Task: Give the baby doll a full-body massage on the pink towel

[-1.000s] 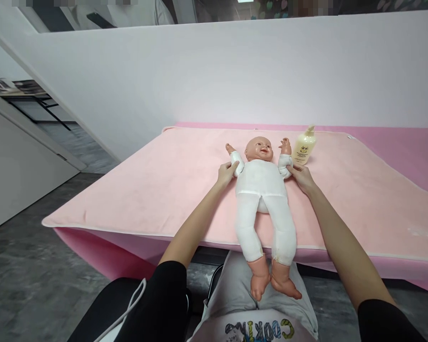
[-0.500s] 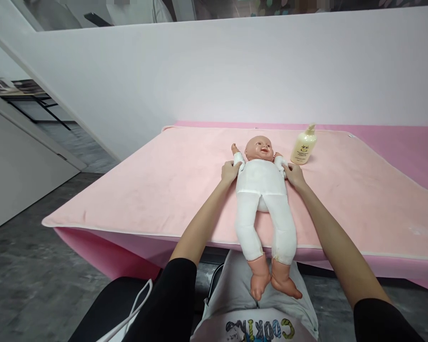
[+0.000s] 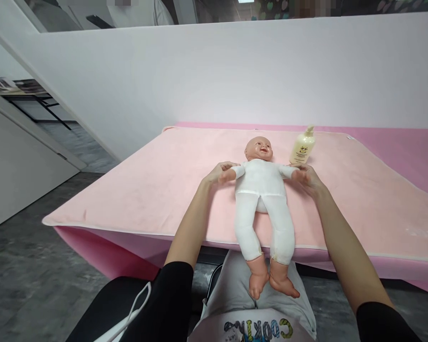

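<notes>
A baby doll (image 3: 260, 178) with a white cloth body lies face up, its feet hanging past the table's front edge over my lap. My left hand (image 3: 217, 173) is closed around the doll's arm on the left, near its wrist. On the other side, my right hand (image 3: 311, 179) grips the doll's other arm close to its hand. Both doll arms stretch out sideways, away from the body. Just beyond my right hand stands a pale yellow pump bottle (image 3: 302, 146), upright.
A pale pink blanket (image 3: 146, 190) covers the table over a darker pink sheet (image 3: 395, 156). Behind it rises a white wall (image 3: 214, 76). A black chair (image 3: 103, 304) and a white cable (image 3: 139, 304) are at the lower left.
The doll's arms have swung from pointing up beside its head to straight out sideways. My hands have moved outward with them, the left one leftward and the right one rightward.
</notes>
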`<state>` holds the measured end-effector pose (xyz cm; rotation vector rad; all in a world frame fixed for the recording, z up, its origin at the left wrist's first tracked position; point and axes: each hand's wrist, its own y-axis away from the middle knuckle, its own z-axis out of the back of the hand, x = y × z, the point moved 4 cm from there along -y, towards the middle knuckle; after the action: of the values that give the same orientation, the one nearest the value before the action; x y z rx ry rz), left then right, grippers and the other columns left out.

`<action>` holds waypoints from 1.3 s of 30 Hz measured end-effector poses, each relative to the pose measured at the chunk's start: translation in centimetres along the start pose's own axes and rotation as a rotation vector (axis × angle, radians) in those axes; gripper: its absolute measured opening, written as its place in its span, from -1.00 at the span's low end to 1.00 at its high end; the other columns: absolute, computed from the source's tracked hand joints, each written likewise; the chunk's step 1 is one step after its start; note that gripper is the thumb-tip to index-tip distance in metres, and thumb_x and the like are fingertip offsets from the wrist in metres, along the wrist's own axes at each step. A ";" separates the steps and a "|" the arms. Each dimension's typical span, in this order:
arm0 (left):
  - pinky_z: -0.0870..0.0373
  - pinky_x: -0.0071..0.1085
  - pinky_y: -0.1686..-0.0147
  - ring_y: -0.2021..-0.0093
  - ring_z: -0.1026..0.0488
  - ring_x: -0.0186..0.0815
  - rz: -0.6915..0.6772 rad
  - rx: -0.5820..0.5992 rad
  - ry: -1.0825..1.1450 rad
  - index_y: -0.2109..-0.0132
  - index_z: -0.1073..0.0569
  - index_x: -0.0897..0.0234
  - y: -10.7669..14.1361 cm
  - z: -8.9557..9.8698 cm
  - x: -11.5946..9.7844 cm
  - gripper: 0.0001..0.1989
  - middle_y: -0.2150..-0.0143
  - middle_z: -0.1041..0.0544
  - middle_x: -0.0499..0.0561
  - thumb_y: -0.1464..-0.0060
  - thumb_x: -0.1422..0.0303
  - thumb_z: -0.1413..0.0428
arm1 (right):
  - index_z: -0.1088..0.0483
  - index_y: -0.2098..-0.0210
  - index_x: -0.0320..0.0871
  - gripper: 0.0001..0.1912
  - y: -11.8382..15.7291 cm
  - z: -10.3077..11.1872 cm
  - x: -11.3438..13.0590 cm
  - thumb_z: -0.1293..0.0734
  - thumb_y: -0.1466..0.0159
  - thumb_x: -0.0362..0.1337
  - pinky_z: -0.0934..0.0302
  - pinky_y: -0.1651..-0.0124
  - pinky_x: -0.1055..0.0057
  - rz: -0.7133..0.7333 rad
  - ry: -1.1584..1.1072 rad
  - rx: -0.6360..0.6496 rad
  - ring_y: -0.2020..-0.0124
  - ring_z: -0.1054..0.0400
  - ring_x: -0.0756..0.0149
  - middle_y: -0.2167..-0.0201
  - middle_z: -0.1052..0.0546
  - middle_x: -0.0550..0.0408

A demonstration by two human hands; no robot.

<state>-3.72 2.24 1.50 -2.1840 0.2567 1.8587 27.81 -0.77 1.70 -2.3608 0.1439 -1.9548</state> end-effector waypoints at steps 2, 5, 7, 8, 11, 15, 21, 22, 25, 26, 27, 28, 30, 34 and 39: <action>-0.31 -0.28 0.10 0.16 -0.45 -0.20 0.002 0.069 -0.048 0.58 -0.43 0.33 0.1 0.1 0.1 -0.79 0.32 -0.54 0.06 0.54 0.58 -0.22 | -0.43 0.65 -0.13 -0.86 0.0 0.1 -0.3 -0.44 0.26 -0.39 -0.29 0.08 0.31 0.012 0.048 0.032 0.25 -0.40 0.29 0.36 -0.52 0.12; -0.30 -0.31 0.09 0.19 -0.43 -0.27 -0.008 0.193 -0.169 0.64 -0.40 0.33 0.6 -0.2 0.1 -0.87 0.36 -0.53 0.02 0.49 0.60 -0.14 | -0.38 0.75 -0.14 -0.91 -0.3 0.3 -1.3 -0.39 0.25 -0.40 -0.27 0.06 0.27 0.005 0.145 0.118 0.25 -0.39 0.29 0.43 -0.50 0.11; -0.30 -0.32 0.09 0.23 -0.41 -0.32 -0.006 0.264 -0.260 0.68 -0.37 0.33 0.9 -0.4 0.2 -0.90 0.42 -0.49 -0.02 0.45 0.59 -0.09 | -0.36 0.78 -0.15 -0.91 -0.4 0.4 -1.6 -0.36 0.23 -0.39 -0.26 0.05 0.26 0.014 0.203 0.153 0.27 -0.39 0.30 0.45 -0.50 0.10; -0.29 -0.32 0.09 0.24 -0.41 -0.33 -0.004 0.289 -0.294 0.68 -0.37 0.33 1.1 -0.4 0.2 -0.91 0.43 -0.48 -0.03 0.44 0.59 -0.08 | -0.35 0.79 -0.15 -0.90 -0.4 0.4 -1.7 -0.36 0.23 -0.39 -0.26 0.05 0.27 0.022 0.226 0.165 0.29 -0.38 0.31 0.46 -0.50 0.09; -0.29 -0.33 0.09 0.20 -0.42 -0.30 -0.007 0.279 -0.299 0.66 -0.40 0.33 1.1 -0.2 0.1 -0.91 0.41 -0.50 0.00 0.44 0.59 -0.09 | -0.38 0.76 -0.16 -0.92 -0.3 0.5 -1.7 -0.39 0.22 -0.37 -0.27 0.08 0.29 0.022 0.230 0.187 0.29 -0.38 0.31 0.44 -0.50 0.08; -0.33 -0.30 0.17 0.21 -0.45 -0.21 0.000 0.094 -0.123 0.45 -0.53 0.36 0.5 0.3 0.2 -0.77 0.29 -0.55 0.09 0.45 0.52 -0.23 | -0.49 0.52 -0.13 -0.80 -0.2 0.3 -1.4 -0.47 0.21 -0.29 -0.29 0.13 0.32 0.010 0.141 0.098 0.23 -0.40 0.27 0.31 -0.53 0.07; -0.33 -0.40 0.26 0.27 -0.43 -0.30 -0.133 -0.198 0.038 0.19 -0.52 0.32 -0.8 -1.1 0.5 -0.57 0.26 -0.54 0.05 0.25 0.21 -0.29 | -0.49 0.33 -0.15 -0.58 -1.1 -0.6 -2.0 -0.45 0.10 -0.01 -0.29 0.15 0.35 0.082 0.145 -0.134 0.25 -0.38 0.30 0.31 -0.53 0.10; -0.32 -0.42 0.32 0.31 -0.42 -0.31 -0.118 -0.239 0.021 0.19 -0.52 0.33 -0.9 -1.2 0.9 -0.58 0.30 -0.53 0.03 0.22 0.17 -0.27 | -0.49 0.35 -0.16 -0.57 -1.2 -0.6 -2.3 -0.44 0.11 0.00 -0.28 0.16 0.36 0.085 0.162 -0.177 0.25 -0.38 0.30 0.33 -0.53 0.11; -0.22 -0.46 0.46 0.44 -0.35 -0.35 -0.064 -0.360 -0.127 0.35 -0.50 0.35 -1.1 -1.3 1.6 -0.68 0.48 -0.46 -0.02 0.13 0.15 -0.21 | -0.47 0.43 -0.19 -0.60 -1.5 -0.7 -2.8 -0.43 0.11 0.01 -0.25 0.24 0.40 0.091 0.240 -0.237 0.31 -0.35 0.32 0.42 -0.51 0.12; -0.19 -0.46 0.48 0.46 -0.32 -0.36 -0.052 -0.394 -0.206 0.44 -0.47 0.35 -1.1 -1.3 1.6 -0.71 0.53 -0.41 -0.03 0.11 0.16 -0.19 | -0.46 0.45 -0.20 -0.61 -1.6 -0.7 -3.0 -0.42 0.10 0.01 -0.23 0.28 0.42 0.087 0.273 -0.241 0.35 -0.34 0.34 0.44 -0.50 0.12; -0.15 -0.46 0.49 0.48 -0.29 -0.36 -0.044 -0.421 -0.294 0.51 -0.43 0.33 -1.1 -1.3 1.6 -0.72 0.58 -0.36 -0.05 0.10 0.18 -0.18 | -0.45 0.47 -0.21 -0.62 -1.8 -0.8 -3.1 -0.41 0.09 0.01 -0.20 0.33 0.44 0.076 0.310 -0.244 0.39 -0.31 0.37 0.47 -0.48 0.13; -0.11 -0.45 0.50 0.50 -0.25 -0.37 -0.040 -0.445 -0.386 0.58 -0.38 0.32 -1.1 -1.3 1.4 -0.71 0.62 -0.30 -0.06 0.09 0.21 -0.18 | -0.44 0.49 -0.21 -0.63 -1.9 -0.8 -3.1 -0.39 0.07 0.00 -0.16 0.38 0.46 0.059 0.353 -0.251 0.44 -0.28 0.39 0.51 -0.46 0.14; -0.03 -0.44 0.51 0.54 -0.20 -0.38 -0.033 -0.479 -0.563 0.67 -0.27 0.29 -1.1 -1.5 0.9 -0.66 0.67 -0.21 -0.08 0.09 0.26 -0.17 | -0.41 0.55 -0.22 -0.65 -2.2 -0.9 -3.2 -0.36 0.05 -0.01 -0.06 0.46 0.49 0.021 0.445 -0.277 0.52 -0.19 0.45 0.59 -0.39 0.17; -0.01 -0.41 0.49 0.54 -0.20 -0.35 0.004 -0.500 -0.723 0.72 -0.17 0.25 -1.4 -1.8 0.4 -0.61 0.70 -0.15 -0.07 0.09 0.30 -0.15 | -0.29 0.68 -0.20 -0.64 -2.4 -1.1 -3.0 -0.35 0.03 -0.03 0.04 0.52 0.50 0.004 0.569 -0.308 0.59 -0.07 0.48 0.72 -0.23 0.23; -0.14 -0.45 0.48 0.51 -0.28 -0.37 0.028 -0.380 -0.278 0.54 -0.39 0.31 -1.3 -1.3 0.9 -0.75 0.59 -0.33 -0.06 0.13 0.21 -0.19 | -0.44 0.48 -0.20 -0.66 -1.9 -0.9 -2.8 -0.43 0.11 -0.05 -0.21 0.35 0.44 0.004 0.280 -0.222 0.42 -0.31 0.36 0.50 -0.48 0.13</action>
<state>-1.98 3.10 0.89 -2.1091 -0.1335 2.3548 26.49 1.45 -0.62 -2.1871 0.4004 -2.3706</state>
